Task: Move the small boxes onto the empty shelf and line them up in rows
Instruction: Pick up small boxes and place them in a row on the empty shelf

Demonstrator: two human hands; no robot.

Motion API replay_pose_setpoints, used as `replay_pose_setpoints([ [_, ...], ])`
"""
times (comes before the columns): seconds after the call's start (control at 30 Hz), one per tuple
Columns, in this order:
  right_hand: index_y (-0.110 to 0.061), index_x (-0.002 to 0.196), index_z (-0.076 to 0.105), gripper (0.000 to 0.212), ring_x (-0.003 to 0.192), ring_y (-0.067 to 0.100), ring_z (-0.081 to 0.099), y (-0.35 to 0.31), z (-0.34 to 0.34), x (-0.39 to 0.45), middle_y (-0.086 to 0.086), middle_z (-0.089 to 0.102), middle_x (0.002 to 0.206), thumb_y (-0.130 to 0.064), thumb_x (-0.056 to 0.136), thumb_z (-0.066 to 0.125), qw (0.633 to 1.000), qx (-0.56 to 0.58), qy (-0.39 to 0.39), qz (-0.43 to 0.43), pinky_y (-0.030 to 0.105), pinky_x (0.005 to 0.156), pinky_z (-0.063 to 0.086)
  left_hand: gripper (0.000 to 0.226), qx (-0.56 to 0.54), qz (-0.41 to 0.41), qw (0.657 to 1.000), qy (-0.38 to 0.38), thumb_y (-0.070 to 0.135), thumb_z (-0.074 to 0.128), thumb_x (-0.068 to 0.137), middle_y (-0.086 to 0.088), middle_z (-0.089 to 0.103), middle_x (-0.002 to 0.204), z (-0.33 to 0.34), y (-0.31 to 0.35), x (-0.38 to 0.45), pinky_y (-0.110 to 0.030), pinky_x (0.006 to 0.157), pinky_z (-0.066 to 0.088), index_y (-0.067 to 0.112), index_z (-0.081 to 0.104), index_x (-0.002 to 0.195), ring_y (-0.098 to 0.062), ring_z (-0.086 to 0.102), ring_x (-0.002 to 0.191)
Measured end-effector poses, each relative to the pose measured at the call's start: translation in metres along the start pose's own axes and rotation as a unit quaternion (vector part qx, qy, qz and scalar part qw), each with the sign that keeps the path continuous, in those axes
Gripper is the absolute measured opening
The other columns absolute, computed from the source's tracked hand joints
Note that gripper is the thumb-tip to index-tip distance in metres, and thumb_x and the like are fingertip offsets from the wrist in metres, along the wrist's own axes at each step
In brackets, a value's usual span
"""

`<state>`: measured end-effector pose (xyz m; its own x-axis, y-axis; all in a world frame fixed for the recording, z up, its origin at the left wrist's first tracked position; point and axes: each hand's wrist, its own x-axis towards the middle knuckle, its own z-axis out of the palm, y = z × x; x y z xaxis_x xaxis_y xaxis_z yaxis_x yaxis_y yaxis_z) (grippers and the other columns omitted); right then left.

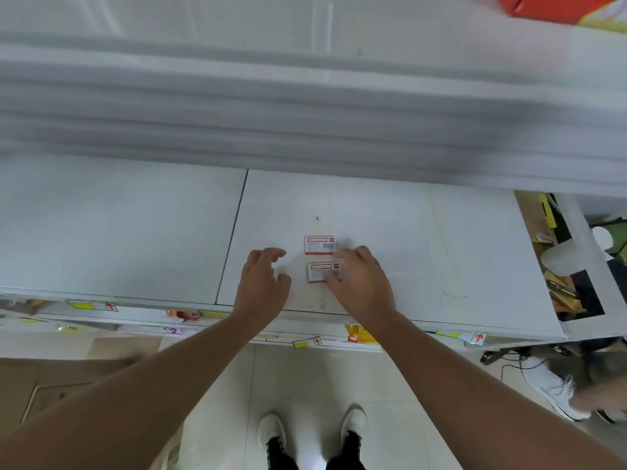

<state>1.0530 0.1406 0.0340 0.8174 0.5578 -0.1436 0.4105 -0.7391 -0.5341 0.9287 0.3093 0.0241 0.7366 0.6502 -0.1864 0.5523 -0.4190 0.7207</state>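
Observation:
Two small white boxes with red labels lie on the white shelf (424,252), one behind the other. The far box (319,245) lies free. The near box (320,272) has the fingertips of my right hand (359,283) resting on its right end. My left hand (263,283) hovers just left of the boxes, fingers curled and apart, holding nothing and not touching either box.
A blurred white upper shelf edge (305,106) overhangs the back. A red and yellow package (556,6) sits at top right. Cardboard boxes with goods (556,266) stand to the right. Another person's white shoe (549,385) is on the floor at right; my own shoes show below.

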Motion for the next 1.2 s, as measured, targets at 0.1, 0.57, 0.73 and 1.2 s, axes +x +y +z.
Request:
replay_pose_setpoints([
  [0.1, -0.028, 0.137, 0.065, 0.036, 0.108, 0.009, 0.064, 0.002, -0.008, -0.013, -0.007, 0.064, 0.124, -0.039, 0.103, 0.065, 0.975, 0.202, 0.047, 0.082, 0.035, 0.096, 0.057, 0.042, -0.129, -0.075, 0.988, 0.033, 0.012, 0.06, 0.102, 0.006, 0.06, 0.132, 0.01, 0.015, -0.009, -0.032, 0.092, 0.056, 0.027, 0.057, 0.141, -0.005, 0.063, 0.107],
  [0.57, -0.044, 0.127, 0.061, 0.022, 0.108, -0.002, 0.071, -0.011, 0.032, -0.018, -0.018, 0.074, 0.118, -0.036, 0.114, 0.044, 0.819, 0.545, 0.014, 0.179, 0.022, 0.091, 0.056, 0.045, -0.432, -0.185, 0.883, 0.013, 0.05, 0.041, 0.108, -0.005, 0.07, 0.12, 0.051, 0.052, -0.026, -0.034, 0.114, 0.044, 0.014, 0.066, 0.12, -0.014, 0.063, 0.132],
  [0.73, -0.04, 0.148, 0.043, 0.034, 0.097, -0.008, 0.07, -0.017, 0.03, -0.009, -0.014, 0.068, 0.122, -0.034, 0.114, 0.045, 0.805, 0.559, 0.015, 0.199, 0.011, 0.072, 0.054, 0.088, -0.413, -0.171, 0.895, 0.016, 0.071, 0.042, 0.095, -0.022, 0.03, 0.162, 0.054, 0.053, -0.01, -0.062, 0.127, 0.031, 0.008, 0.024, 0.153, -0.032, 0.046, 0.151],
  [1.2, -0.034, 0.151, 0.054, 0.081, 0.137, 0.012, 0.059, -0.009, 0.046, 0.045, -0.007, 0.061, 0.151, -0.075, 0.082, 0.054, 0.813, 0.542, 0.017, 0.212, 0.046, 0.121, 0.042, 0.089, -0.431, -0.152, 0.889, -0.016, 0.066, 0.041, 0.096, -0.028, 0.026, 0.158, 0.049, 0.064, 0.046, -0.061, 0.128, 0.021, 0.002, 0.021, 0.153, -0.041, 0.041, 0.151],
])
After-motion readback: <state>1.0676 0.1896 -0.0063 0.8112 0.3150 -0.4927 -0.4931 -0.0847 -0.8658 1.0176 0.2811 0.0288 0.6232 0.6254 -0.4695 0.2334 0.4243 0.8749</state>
